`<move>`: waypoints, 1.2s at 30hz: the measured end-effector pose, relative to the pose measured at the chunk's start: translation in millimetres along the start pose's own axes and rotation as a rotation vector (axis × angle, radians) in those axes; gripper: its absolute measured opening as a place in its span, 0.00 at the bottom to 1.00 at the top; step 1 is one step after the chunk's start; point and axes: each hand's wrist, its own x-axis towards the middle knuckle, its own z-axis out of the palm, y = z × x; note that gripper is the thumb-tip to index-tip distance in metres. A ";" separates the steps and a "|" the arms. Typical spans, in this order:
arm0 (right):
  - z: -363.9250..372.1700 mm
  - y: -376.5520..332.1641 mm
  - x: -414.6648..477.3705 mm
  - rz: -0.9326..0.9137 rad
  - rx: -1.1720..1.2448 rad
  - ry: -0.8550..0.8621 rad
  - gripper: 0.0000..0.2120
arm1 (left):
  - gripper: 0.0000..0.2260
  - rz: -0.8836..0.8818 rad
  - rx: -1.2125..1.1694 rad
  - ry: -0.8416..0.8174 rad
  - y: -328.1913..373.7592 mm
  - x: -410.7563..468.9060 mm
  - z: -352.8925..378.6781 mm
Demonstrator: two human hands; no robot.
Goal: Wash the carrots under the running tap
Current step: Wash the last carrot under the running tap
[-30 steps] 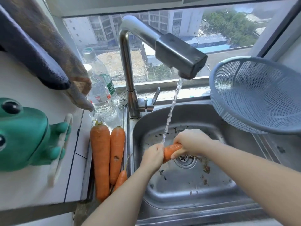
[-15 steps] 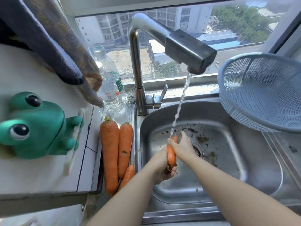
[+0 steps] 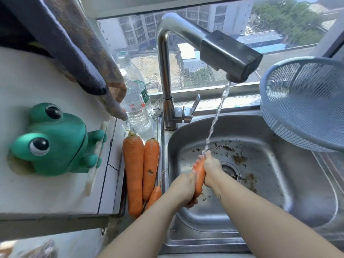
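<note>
An orange carrot (image 3: 199, 174) stands nearly upright over the steel sink (image 3: 279, 183), held in both hands. My left hand (image 3: 184, 190) grips its lower end and my right hand (image 3: 211, 168) wraps its upper part. Water (image 3: 216, 118) runs from the steel tap (image 3: 229, 54) onto the carrot's top and my right fingers. Beside the sink on the left ledge lie two large carrots (image 3: 133, 170) (image 3: 150, 164) and one small thin carrot (image 3: 155, 195).
Dirt specks and peel bits lie around the drain (image 3: 230, 170). A blue mesh colander (image 3: 305, 101) rests tilted at the sink's right rim. A green frog toy (image 3: 54, 140) sits on the white counter, two water bottles (image 3: 134, 101) stand behind the carrots, and a towel (image 3: 74, 43) hangs above.
The carrot went from lying crosswise between my hands to standing upright under the stream. My right hand slid up toward its top. The view shifted so everything sits further right.
</note>
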 end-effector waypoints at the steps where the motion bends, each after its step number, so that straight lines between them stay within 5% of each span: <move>1: 1.3 3.2 -3.6 -0.003 0.009 -0.021 0.15 | 0.15 -0.028 -0.072 0.005 1.8 -0.1 -1.9; 3: 2.1 13.6 -9.9 -0.032 -0.040 -0.095 0.06 | 0.18 -0.122 -0.229 0.010 5.6 1.8 -5.4; 5: -2.0 22.8 -8.6 -0.080 -0.136 -0.142 0.08 | 0.20 -0.168 -0.280 -0.009 5.7 4.2 -5.5; 11: -2.9 14.5 2.7 -0.132 -0.279 -0.091 0.04 | 0.21 0.001 0.013 0.032 0.1 -4.2 2.1; 15: -1.0 1.1 -1.6 -0.043 -0.169 0.011 0.20 | 0.17 0.065 0.096 0.024 -2.2 -11.0 -0.1; 20: -2.6 3.4 -22.0 -0.054 0.069 -0.132 0.11 | 0.20 -0.112 -0.354 -0.076 3.6 -11.8 -7.9; 23: -2.6 5.7 -24.7 -0.114 -0.007 -0.183 0.05 | 0.23 -0.198 -0.462 -0.135 8.0 -11.7 -8.6; 28: 1.3 -5.1 -21.5 -0.074 -0.195 -0.041 0.14 | 0.22 0.016 -0.031 -0.016 5.3 -16.4 2.5; 32: 1.4 -18.2 -24.7 0.042 -0.062 -0.010 0.22 | 0.17 0.115 0.217 0.042 2.9 -16.5 -1.0; 36: -4.7 -14.9 -26.2 0.043 0.074 -0.081 0.21 | 0.18 -0.034 -0.270 -0.092 4.4 -15.4 -8.7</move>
